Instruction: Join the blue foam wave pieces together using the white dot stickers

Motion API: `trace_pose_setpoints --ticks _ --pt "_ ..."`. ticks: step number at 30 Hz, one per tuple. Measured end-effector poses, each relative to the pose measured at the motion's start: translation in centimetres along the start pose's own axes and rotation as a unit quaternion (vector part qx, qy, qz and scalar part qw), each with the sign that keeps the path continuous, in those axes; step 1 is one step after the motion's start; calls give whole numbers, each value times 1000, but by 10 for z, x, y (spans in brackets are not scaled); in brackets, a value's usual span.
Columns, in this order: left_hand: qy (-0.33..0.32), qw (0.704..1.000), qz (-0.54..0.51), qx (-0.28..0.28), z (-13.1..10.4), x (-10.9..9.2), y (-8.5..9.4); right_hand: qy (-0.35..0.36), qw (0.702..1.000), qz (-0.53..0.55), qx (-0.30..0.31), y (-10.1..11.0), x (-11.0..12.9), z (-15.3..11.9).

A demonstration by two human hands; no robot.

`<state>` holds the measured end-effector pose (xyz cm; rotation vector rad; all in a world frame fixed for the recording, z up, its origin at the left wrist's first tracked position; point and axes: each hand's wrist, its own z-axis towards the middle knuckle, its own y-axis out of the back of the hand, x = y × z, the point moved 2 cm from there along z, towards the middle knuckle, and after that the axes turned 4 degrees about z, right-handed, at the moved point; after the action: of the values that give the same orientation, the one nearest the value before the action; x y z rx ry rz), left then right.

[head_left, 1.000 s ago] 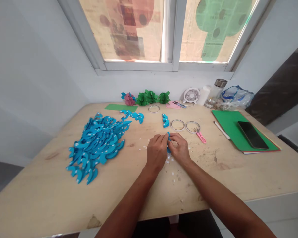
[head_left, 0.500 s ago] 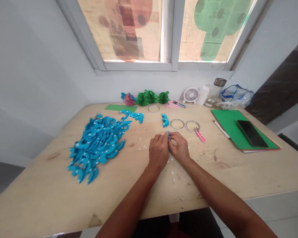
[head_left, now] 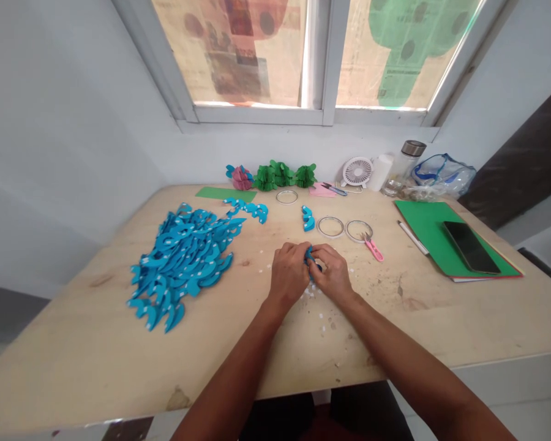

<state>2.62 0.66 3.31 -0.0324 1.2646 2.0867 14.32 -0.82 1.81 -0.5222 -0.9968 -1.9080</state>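
Note:
Between my two hands is a small blue paper piece point(head_left: 309, 255), mostly covered by the fingers. My left hand point(head_left: 290, 269) is closed on its left side, and my right hand point(head_left: 333, 269) pinches it from the right. Tiny white scraps point(head_left: 309, 291) lie on the wood under and around the hands. Just beyond the fingers rests a curved blue paper piece point(head_left: 308, 218) with white squares on it. To the left spreads a large heap of similar blue paper pieces point(head_left: 188, 251), with a few more blue pieces point(head_left: 252, 211) lying behind it.
Tape rolls point(head_left: 330, 227) and pink-handled thread snips point(head_left: 373, 247) lie beyond my right hand. A phone point(head_left: 471, 247) rests on green sheets point(head_left: 422, 214), beside a white pen point(head_left: 413, 237). Along the wall stand green paper shapes point(head_left: 282, 174), a small fan point(head_left: 357, 172) and a bottle point(head_left: 404, 165).
The camera view has shifted slightly. My fingers have moved a little on the blue paper piece, and more of it shows between the hands.

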Motion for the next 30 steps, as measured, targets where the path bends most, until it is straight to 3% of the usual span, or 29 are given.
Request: trace_pose_setpoints --ticks 7,10,13,17,30 --pt "38 993 -89 -61 1 11 3 -73 993 86 -32 0 -3 2" --pt "55 987 -82 -123 0 9 9 -119 986 108 -47 1 -8 3" --pt "29 985 -57 -161 1 4 12 -130 982 126 -49 1 -10 2" --pt "-26 991 -24 -126 3 1 11 -113 985 124 -49 2 -7 3" --pt "-77 994 -14 -79 5 11 14 -20 996 89 -4 6 3 6"
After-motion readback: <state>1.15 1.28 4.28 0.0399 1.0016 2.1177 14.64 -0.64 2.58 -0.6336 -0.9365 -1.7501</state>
